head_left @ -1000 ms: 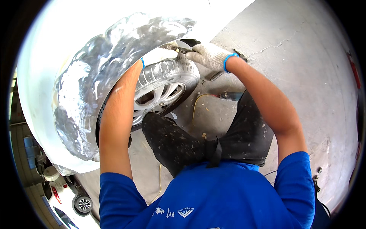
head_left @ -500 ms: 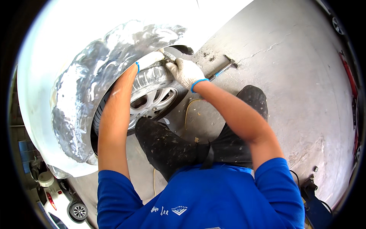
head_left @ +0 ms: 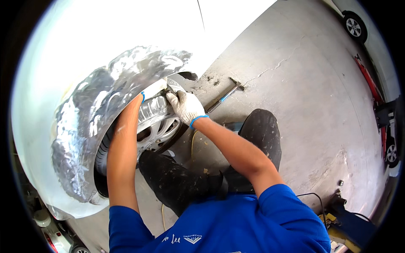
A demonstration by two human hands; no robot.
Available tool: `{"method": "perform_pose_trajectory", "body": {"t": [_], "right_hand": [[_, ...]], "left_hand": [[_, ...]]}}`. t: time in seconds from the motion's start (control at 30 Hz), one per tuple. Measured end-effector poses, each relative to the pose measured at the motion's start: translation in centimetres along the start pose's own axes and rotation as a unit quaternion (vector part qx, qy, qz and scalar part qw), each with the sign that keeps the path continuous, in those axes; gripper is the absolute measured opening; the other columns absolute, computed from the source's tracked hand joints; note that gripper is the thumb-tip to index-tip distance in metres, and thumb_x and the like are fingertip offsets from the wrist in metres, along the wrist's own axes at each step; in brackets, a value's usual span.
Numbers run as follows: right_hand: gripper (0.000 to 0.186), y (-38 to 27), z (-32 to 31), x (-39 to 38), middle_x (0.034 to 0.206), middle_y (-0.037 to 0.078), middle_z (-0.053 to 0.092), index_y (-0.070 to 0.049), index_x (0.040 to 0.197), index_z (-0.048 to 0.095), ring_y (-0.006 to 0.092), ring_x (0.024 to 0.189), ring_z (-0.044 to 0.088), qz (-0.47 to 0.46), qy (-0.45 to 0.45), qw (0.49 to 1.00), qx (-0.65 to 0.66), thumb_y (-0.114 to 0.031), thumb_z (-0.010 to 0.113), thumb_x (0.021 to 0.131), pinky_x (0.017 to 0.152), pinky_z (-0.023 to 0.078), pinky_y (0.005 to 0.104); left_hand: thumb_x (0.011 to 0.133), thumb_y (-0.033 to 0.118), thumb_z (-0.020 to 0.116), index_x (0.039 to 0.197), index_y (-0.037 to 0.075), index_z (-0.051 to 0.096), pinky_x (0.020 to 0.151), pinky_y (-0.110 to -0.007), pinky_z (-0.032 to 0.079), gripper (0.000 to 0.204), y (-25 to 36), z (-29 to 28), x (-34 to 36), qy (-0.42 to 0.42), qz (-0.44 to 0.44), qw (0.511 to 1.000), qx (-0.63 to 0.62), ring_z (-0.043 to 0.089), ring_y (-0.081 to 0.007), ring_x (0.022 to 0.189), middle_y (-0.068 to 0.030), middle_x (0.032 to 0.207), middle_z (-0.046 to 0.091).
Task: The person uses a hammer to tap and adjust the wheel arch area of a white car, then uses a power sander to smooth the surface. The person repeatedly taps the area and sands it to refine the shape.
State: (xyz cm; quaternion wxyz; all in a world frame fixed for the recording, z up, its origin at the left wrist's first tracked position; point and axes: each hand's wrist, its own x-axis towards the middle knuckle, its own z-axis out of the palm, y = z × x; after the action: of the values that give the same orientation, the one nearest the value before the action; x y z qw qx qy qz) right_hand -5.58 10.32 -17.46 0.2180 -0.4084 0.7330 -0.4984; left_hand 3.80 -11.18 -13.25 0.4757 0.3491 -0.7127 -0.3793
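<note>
Wears a blue shirt (head_left: 223, 219) at the bottom of the frame and dark trousers (head_left: 172, 172) just above. Holds the gloved right grip (head_left: 186, 106), fingers bent, at the tyre (head_left: 149, 109) left of centre, and the gloved left grip (head_left: 155, 88) under the bare-metal arch (head_left: 101, 99), upper left; cannot tell the opening or hold of either. Has a hammer (head_left: 228, 95) on the floor (head_left: 312, 118) at upper centre and, beyond, a car (head_left: 377, 46) at upper right.

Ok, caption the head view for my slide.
Gloved left hand inside the silver-patched wheel arch of a white car, gloved right hand by the tire, hammer on the floor.
</note>
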Motion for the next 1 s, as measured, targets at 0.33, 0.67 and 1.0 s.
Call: {"method": "perform_pose_trajectory", "body": {"t": [0.33,0.67,1.0], "right_hand": [[0.056,1.7,-1.7,2.9,0.091,0.032,0.067,0.005,0.105,0.068,0.0475,0.092,0.067,-0.028,-0.094,0.995,-0.019,-0.049,0.057,0.099,0.081,0.052,0.0498],[0.053,1.6,-4.5,5.9,0.102,0.027,0.070,-0.007,0.122,0.067,0.0458,0.097,0.065,-0.117,-0.183,0.975,-0.036,-0.052,0.053,0.100,0.085,0.052,0.0492],[0.058,2.5,0.4,4.7,0.098,0.021,0.073,-0.011,0.120,0.068,0.0411,0.094,0.069,-0.061,-0.031,0.997,-0.046,-0.062,0.050,0.097,0.084,0.054,0.0491]], "left_hand": [[0.098,0.029,0.062,0.124,0.003,0.063,0.094,-0.032,0.046,0.037,0.2,-2.0,-0.4,0.011,0.008,1.000,0.008,0.054,-0.0145,0.104,-0.0041,0.113,0.063],[0.098,0.033,0.062,0.128,0.003,0.061,0.097,-0.033,0.045,0.042,1.4,-3.5,0.0,-0.008,-0.013,0.999,0.046,0.054,-0.0156,0.108,-0.0056,0.118,0.062],[0.099,0.036,0.062,0.132,0.002,0.059,0.100,-0.034,0.044,0.047,2.3,-2.9,1.2,-0.052,-0.029,0.996,0.069,0.054,-0.0167,0.112,-0.0071,0.123,0.062]]}}
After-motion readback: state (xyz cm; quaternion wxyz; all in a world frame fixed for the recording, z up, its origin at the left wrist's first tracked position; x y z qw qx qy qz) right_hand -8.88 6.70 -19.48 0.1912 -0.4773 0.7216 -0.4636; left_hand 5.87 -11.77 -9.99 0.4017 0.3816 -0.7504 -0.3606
